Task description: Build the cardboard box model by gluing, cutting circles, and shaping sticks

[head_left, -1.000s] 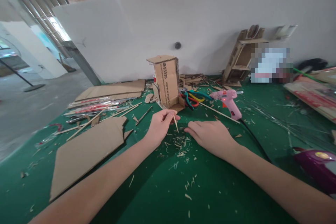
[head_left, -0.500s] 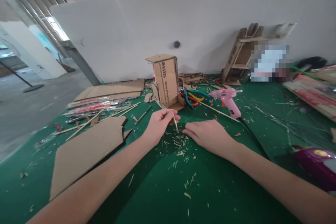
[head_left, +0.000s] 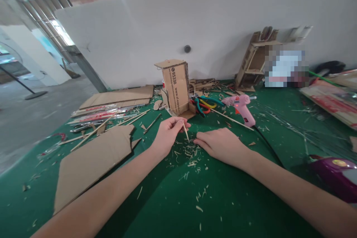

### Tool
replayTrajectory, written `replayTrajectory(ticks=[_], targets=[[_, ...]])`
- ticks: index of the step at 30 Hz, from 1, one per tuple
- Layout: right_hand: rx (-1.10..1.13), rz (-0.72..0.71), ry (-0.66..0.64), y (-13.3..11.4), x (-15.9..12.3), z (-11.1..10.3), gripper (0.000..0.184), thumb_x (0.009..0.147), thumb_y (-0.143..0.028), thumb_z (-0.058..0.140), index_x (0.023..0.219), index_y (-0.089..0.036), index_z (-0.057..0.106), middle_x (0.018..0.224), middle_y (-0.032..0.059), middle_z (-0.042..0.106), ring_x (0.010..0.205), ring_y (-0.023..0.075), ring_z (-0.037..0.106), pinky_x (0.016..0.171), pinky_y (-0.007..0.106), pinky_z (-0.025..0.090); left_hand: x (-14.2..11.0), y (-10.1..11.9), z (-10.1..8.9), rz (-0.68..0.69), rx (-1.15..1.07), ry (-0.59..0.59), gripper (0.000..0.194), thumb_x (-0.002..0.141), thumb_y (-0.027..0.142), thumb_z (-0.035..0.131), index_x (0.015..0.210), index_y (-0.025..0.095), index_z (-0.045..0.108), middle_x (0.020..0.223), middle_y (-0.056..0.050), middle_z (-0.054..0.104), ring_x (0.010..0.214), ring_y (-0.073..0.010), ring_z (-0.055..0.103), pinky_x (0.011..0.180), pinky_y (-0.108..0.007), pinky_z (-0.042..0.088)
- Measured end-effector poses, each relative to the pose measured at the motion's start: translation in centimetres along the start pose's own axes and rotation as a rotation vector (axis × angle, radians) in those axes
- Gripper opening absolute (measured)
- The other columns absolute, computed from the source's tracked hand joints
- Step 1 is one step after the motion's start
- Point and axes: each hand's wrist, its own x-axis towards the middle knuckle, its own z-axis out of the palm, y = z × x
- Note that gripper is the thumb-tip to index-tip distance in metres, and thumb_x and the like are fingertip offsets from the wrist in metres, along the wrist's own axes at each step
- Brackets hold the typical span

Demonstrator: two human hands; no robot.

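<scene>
My left hand [head_left: 170,132] is closed in a pinch on a short wooden stick [head_left: 186,132], which points down toward the table. Its lower end meets the tip of a small dark blade [head_left: 191,140]. That blade pokes out from the closed fingers of my right hand [head_left: 219,142], which rests low by the table; most of it is hidden. Pale wood shavings [head_left: 192,152] lie scattered beneath both hands. Just beyond them stands a cardboard structure [head_left: 177,87] with printed digits on its side.
A pink glue gun [head_left: 243,109] with a black cord lies to the right, near coloured-handle pliers [head_left: 205,106]. A cut cardboard sheet [head_left: 92,163] and thin sticks [head_left: 89,134] are at left. At the right edge sits a purple object [head_left: 336,174]; a cardboard frame [head_left: 252,63] leans behind.
Both hands stay in nearly the same place, with the stick and the blade tip still close together. The view has shifted very slightly.
</scene>
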Motion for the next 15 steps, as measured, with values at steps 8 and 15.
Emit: replayTrajectory(ticks=[8,15], targets=[[0.009,-0.014,-0.003,-0.4,-0.16,-0.19,0.033,0.096,-0.04,0.036,0.078,-0.021,0.056,0.072,-0.0015,0.07,0.059,0.0147,0.062,0.047,0.026,0.013,0.49,-0.07,-0.11,0.032,-0.145,0.101,0.021,0.079,0.036,0.061,0.078,0.015,0.063,0.075,-0.003,0.066,0.067,-0.0111,0.056,0.067,-0.025,0.044],[0.09,0.012,0.151,-0.09,-0.77,0.27,0.035,0.096,-0.041,0.035,0.077,-0.02,0.056,0.07,-0.0014,0.067,0.059,0.0125,0.06,0.049,0.026,0.018,0.2,0.26,0.03,0.068,-0.032,0.054,0.022,0.08,0.037,0.062,0.077,0.015,0.063,0.075,-0.003,0.067,0.065,-0.0109,0.057,0.064,-0.023,0.042]])
